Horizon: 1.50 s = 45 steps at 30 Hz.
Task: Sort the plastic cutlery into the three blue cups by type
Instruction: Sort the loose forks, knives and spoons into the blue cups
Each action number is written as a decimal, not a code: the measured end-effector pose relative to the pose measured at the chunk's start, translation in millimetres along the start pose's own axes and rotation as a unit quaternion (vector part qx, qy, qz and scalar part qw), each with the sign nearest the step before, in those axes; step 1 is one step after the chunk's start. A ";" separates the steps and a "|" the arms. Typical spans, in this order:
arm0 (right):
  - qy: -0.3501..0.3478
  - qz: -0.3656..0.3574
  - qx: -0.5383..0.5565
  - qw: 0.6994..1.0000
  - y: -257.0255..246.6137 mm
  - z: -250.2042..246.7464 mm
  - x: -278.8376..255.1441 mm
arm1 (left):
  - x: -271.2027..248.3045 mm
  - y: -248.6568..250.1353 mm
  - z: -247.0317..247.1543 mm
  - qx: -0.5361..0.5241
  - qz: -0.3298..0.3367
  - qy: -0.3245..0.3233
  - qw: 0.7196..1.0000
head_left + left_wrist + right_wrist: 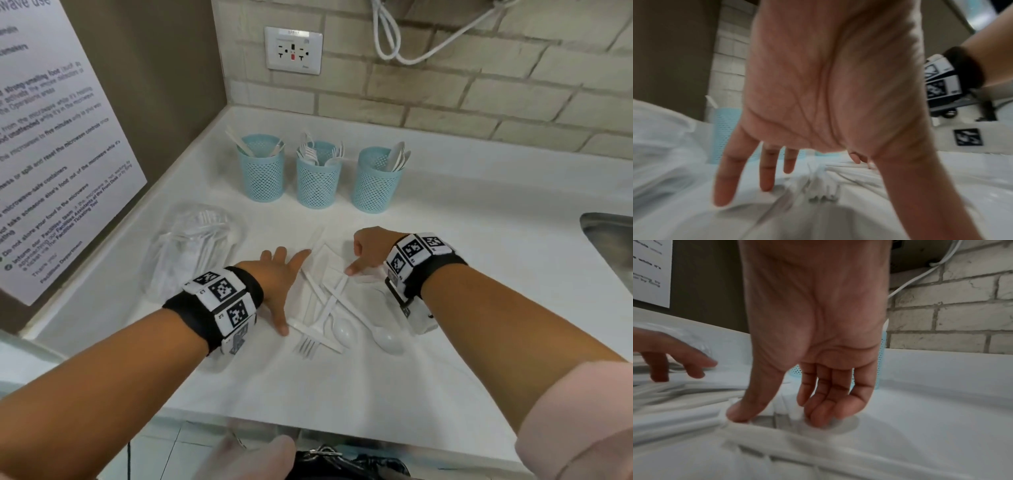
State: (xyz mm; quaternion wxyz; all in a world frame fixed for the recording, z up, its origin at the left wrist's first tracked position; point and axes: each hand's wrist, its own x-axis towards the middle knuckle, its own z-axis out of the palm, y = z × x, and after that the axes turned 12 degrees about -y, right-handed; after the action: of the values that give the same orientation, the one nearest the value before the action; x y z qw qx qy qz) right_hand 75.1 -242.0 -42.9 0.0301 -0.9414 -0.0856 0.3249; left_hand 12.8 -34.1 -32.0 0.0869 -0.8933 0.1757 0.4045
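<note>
Fingers (274, 255) of the left hand (274, 281) are spread over the loose plastic cutlery (329, 308) on the tabletop (479, 240), holding nothing. On the right hand (368, 250), thumb and curled fingers reach down toward a piece — whether they already pinch it, I cannot tell. All three blue cups (317, 174) hold some pieces; several forks, knives and spoons remain unsorted.

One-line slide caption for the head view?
Both hands reach into loose white cutlery before three blue cups.

Cups (317, 174) were light blue mesh; cutlery (329, 308) white; tabletop (479, 274) white; wristbands (219, 301) black with black-and-white square markers.
</note>
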 end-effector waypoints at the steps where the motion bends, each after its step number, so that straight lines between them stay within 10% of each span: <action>1: 0.001 0.003 0.008 1.000 -2.3 -0.2 1.8 | 2.6 -2.3 -0.9 -0.019 0.007 0.014 1.000; 10: 0.075 0.029 0.046 0.996 -15.8 -0.8 9.9 | 28.6 -15.6 -10.3 -0.194 0.021 0.158 0.968; 26: 0.093 0.023 0.161 0.982 -17.8 -20.6 14.8 | 44.1 6.6 -32.0 -0.035 -0.068 0.175 0.982; 36: 0.130 -0.072 0.576 0.804 -14.7 -38.4 3.5 | 42.6 -12.7 -48.9 -0.232 0.030 0.079 0.969; 45: 0.073 -0.137 0.667 0.729 -8.3 -44.7 -5.1 | 23.5 -36.4 -55.2 -0.609 0.180 -0.038 0.771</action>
State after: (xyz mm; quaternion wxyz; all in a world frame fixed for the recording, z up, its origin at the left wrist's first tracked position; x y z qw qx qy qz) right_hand 97.5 -234.8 -3.7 0.7004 -0.6782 0.0273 0.2207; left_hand 79.4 -22.6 -12.9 -0.5432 -0.6948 0.0469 0.4690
